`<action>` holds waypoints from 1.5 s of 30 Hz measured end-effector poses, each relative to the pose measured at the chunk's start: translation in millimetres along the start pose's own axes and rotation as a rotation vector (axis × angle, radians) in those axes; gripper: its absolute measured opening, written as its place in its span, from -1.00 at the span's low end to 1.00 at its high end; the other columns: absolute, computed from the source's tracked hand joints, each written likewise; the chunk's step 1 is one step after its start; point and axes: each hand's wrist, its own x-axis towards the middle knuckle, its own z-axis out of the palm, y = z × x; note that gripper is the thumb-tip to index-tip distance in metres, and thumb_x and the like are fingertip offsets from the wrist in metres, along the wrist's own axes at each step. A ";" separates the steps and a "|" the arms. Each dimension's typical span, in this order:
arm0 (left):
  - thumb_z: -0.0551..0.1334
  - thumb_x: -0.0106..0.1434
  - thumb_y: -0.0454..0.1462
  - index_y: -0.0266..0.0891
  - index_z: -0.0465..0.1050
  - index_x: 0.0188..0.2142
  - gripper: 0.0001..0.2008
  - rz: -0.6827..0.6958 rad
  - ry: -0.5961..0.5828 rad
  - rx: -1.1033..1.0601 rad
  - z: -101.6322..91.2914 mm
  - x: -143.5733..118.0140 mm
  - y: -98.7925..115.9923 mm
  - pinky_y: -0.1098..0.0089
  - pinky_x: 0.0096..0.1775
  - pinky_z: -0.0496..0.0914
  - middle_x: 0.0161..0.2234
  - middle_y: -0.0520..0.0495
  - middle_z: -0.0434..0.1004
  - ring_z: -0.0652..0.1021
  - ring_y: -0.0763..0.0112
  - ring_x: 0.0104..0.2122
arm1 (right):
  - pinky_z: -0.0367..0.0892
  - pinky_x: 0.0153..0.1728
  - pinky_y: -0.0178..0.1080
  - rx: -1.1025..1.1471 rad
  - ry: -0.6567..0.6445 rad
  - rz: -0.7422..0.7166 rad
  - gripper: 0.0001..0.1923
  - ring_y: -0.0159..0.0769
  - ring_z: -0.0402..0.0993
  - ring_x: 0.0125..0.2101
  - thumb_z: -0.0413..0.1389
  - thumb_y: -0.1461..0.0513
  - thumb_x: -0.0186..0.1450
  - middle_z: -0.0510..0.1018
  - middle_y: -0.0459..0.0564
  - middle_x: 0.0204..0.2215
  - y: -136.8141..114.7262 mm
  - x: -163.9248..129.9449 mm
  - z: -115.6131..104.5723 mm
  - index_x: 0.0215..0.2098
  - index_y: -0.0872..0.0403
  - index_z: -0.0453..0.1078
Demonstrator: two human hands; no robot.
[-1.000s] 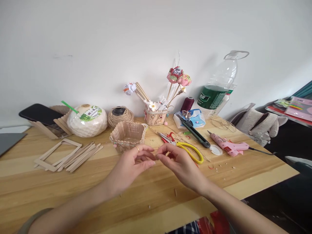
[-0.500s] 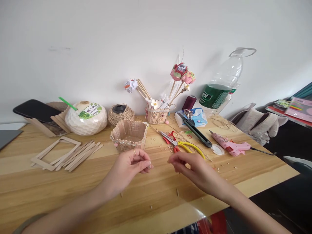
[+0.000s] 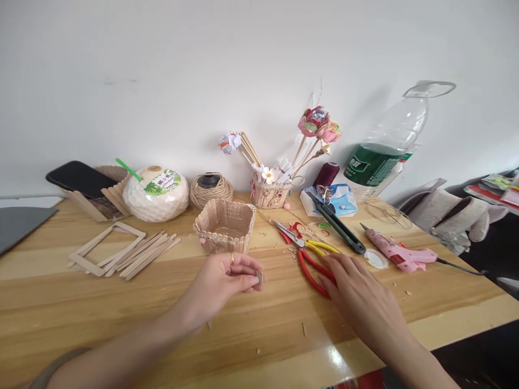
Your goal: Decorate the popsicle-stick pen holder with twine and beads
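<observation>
1. Pinching a small wood piece (image 3: 259, 277) between thumb and fingers, the left hand (image 3: 225, 278) is closed on it just above the tabletop (image 3: 121, 313), near the middle and a little in front of the stick basket (image 3: 225, 225).
2. The right hand (image 3: 354, 292) lies flat and open over the red pliers (image 3: 310, 267); its fingers touch the handles, not yet wrapped round them. The two hands are apart.
3. To do this well, I judge the right hand should close round both red handles rather than one, and lift clear of the yellow scissors (image 3: 312, 246) that cross them, so nothing is dragged along.
4. The left hand would do best to keep a firm, steady pinch; the piece is small and would be easy to lose among the wood chips on the tabletop.
5. Toward the left edge lie loose sticks (image 3: 141, 254) and a stick frame (image 3: 106, 247); at the back edge stand a phone (image 3: 79, 178), a coconut cup (image 3: 156, 193), twine (image 3: 211, 189) and a flower pot (image 3: 271, 193).
6. Toward the right edge lie a knife (image 3: 336, 229), a lid (image 3: 375, 258) and a pink glue gun (image 3: 399, 251), with a big bottle (image 3: 385, 156) behind.
7. A plain white wall backs the wooden tabletop; daylight glares on its front edge.
</observation>
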 end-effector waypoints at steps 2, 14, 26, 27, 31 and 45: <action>0.33 -0.07 -0.33 -0.24 0.48 -0.47 -0.89 -0.026 0.001 -0.036 0.8 -1.5 0.7 0.42 -0.34 0.40 -0.51 0.02 0.60 0.58 0.40 -0.45 | 0.42 -0.33 0.01 0.018 0.019 -0.004 -0.74 0.08 0.44 -0.18 -0.07 0.21 0.31 0.49 0.21 -0.15 -2.3 0.9 0.7 -0.15 0.15 0.36; 0.36 -0.07 -0.27 -0.22 0.52 -0.51 -0.90 -0.033 0.005 -0.074 5.6 -10.4 -1.4 0.47 -0.40 0.30 -0.54 0.06 0.52 0.45 0.48 -0.47 | 0.28 -0.41 -0.31 1.133 -0.269 -0.003 -0.94 -0.35 0.39 -0.40 0.05 0.23 0.29 0.48 -0.10 -0.39 -74.5 24.6 -51.2 -0.34 0.04 0.34; 0.36 -0.03 -0.31 -0.28 0.53 -0.48 -0.92 0.002 -0.113 -0.002 4.7 -16.5 10.6 0.48 -0.37 0.30 -0.54 0.08 0.52 0.41 0.54 -0.51 | 0.18 -0.46 -0.34 1.659 -0.620 0.214 -0.70 -0.43 0.27 -0.53 0.21 0.04 0.12 0.39 -0.15 -0.60 -69.5 34.7 -53.6 -0.49 0.13 0.39; 0.36 -0.03 -0.31 -0.28 0.53 -0.46 -0.90 0.006 -0.123 -0.008 4.0 -15.9 10.9 0.48 -0.38 0.31 -0.53 0.08 0.52 0.42 0.55 -0.51 | 0.19 -0.45 -0.33 1.703 -0.645 0.231 -0.68 -0.43 0.28 -0.53 0.23 0.03 0.09 0.40 -0.15 -0.59 -70.1 35.3 -52.7 -0.49 0.13 0.39; 0.38 -0.03 -0.32 -0.28 0.50 -0.44 -0.86 0.012 -0.133 -0.029 1.9 -14.8 12.0 0.50 -0.38 0.33 -0.50 0.08 0.52 0.45 0.56 -0.50 | 0.21 -0.43 -0.33 1.794 -0.667 0.250 -0.67 -0.44 0.29 -0.51 0.24 0.03 0.08 0.40 -0.14 -0.57 -72.8 35.2 -50.0 -0.47 0.13 0.39; 0.34 0.00 -0.34 -0.30 0.41 -0.32 -0.78 0.099 -0.190 -0.046 -5.9 -8.0 12.8 0.48 -0.39 0.35 -0.49 0.10 0.44 0.45 0.55 -0.49 | 0.16 -0.49 -0.38 1.904 -0.818 0.269 -0.76 -0.48 0.23 -0.56 0.17 0.12 0.06 0.33 -0.14 -0.59 -67.9 37.3 -51.2 -0.51 0.14 0.31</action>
